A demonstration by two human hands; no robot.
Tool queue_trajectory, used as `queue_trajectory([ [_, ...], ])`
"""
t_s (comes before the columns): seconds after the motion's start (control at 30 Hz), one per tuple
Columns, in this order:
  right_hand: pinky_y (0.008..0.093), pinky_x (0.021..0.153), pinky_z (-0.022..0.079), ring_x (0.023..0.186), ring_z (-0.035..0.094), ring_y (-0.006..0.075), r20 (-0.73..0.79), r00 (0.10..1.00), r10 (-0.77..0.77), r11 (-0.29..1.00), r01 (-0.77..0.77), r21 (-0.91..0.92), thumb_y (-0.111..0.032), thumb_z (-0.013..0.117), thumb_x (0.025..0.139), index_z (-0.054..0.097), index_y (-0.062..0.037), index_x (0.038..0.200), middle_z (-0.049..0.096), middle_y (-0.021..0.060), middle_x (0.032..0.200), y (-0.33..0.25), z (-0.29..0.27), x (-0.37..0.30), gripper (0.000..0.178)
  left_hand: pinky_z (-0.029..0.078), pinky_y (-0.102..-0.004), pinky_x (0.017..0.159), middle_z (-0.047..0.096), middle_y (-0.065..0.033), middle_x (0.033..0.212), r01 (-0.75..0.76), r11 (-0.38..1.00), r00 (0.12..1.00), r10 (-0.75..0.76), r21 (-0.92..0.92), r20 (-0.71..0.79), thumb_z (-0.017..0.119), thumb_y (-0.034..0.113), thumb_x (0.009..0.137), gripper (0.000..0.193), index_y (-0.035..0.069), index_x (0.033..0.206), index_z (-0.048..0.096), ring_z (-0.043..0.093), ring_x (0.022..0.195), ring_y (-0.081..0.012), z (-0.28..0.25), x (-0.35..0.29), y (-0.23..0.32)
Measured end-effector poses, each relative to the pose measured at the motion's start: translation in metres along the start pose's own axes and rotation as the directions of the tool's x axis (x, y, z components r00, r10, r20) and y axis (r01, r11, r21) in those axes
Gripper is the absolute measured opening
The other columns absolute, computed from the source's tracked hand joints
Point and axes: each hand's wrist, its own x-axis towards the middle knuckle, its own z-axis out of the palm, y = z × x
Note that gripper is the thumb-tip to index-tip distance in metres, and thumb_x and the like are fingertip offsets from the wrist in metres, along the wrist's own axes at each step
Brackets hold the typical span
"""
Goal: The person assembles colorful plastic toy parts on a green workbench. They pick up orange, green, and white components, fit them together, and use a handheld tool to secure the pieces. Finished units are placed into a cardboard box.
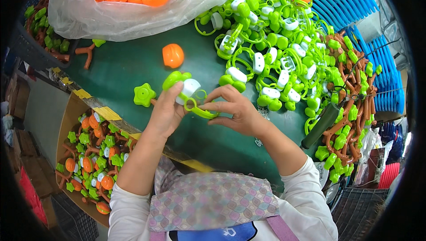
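Bright, even light; perhaps blurred, dark rim.

One head-worn fisheye looks steeply down, close over the green table [133, 70], rim seemingly dark

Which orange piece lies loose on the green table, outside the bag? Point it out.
The round orange piece just above the left hand. It sits alone on the green table; the other orange pieces are inside the clear plastic bag.

Box [71, 121] left of table [133, 63] (below)
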Motion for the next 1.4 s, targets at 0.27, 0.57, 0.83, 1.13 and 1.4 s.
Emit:
queue_trajectory([
  [0.27,0.0368,0.075,0.050,0.085,0.063,0.0263,0.122,0.991,0.052,0.985,-0.071,0.159,-0.010,0.081,0.079,0.070,-0.0060,0.097,0.068,0.0061,0.092,-0.008,-0.005,-0.008,0.021,0.056,-0.0397,0.082,0.065,-0.0097,0.113,0.158,0.987,0.980,-0.161,0.038,0.116,0.048,0.039,0.104,0.047,0.005,0.138,0.049,0.066,0.088,-0.0228,-0.011,-0.006,-0.002],
  [0.57,0.0366,0.068,0.046,0.078,0.057,0.0239,0.092,0.995,-0.023,0.724,0.080,-0.686,-0.008,0.065,0.079,0.054,-0.0097,0.091,0.056,0.0049,0.078,0.036,0.041,-0.021,0.016,0.042,-0.0468,0.102,0.064,-0.0088,0.097,-0.366,-0.405,0.834,0.257,0.838,0.489,0.076,0.017,0.081,0.031,0.007,0.109,0.066,0.061,0.099,-0.0298,-0.056,-0.019,0.012],
  [0.83,0.0455,0.062,0.050,0.072,0.064,0.0325,0.274,0.957,0.096,0.842,0.068,-0.535,-0.009,0.061,0.082,0.054,-0.0068,0.109,0.062,0.0100,0.073,0.033,0.048,-0.001,0.028,0.044,-0.0450,0.095,0.063,-0.0078,0.089,-0.364,-0.375,0.794,0.353,0.852,0.495,0.073,0.010,0.080,0.021,0.008,0.101,0.068,0.061,0.091,-0.0287,-0.040,-0.022,-0.002],
  [1.13,0.0470,0.061,0.052,0.070,0.067,0.0334,0.093,0.995,-0.048,0.832,0.091,-0.548,-0.015,0.058,0.085,0.053,-0.0069,0.093,0.065,0.0108,0.073,0.052,0.047,-0.025,0.012,0.035,-0.0507,0.106,0.050,-0.0208,0.132,-0.575,-0.364,0.753,0.114,0.732,0.648,0.068,0.001,0.075,0.062,0.004,0.134,0.050,0.046,0.123,-0.0416,0.001,-0.021,-0.031],
  [1.4,0.0419,0.084,0.052,0.098,0.064,0.0317,-0.400,0.855,-0.331,0.824,0.055,-0.564,-0.006,0.063,0.084,0.063,-0.0023,0.106,0.067,0.0096,0.101,-0.019,-0.021,-0.105,0.023,0.040,-0.0421,0.080,0.059,-0.0085,0.091,-0.605,-0.353,0.757,0.020,0.713,0.653,0.074,0.003,0.072,0.022,0.006,0.092,0.066,0.055,0.090,-0.0310,0.002,-0.014,-0.045],
])
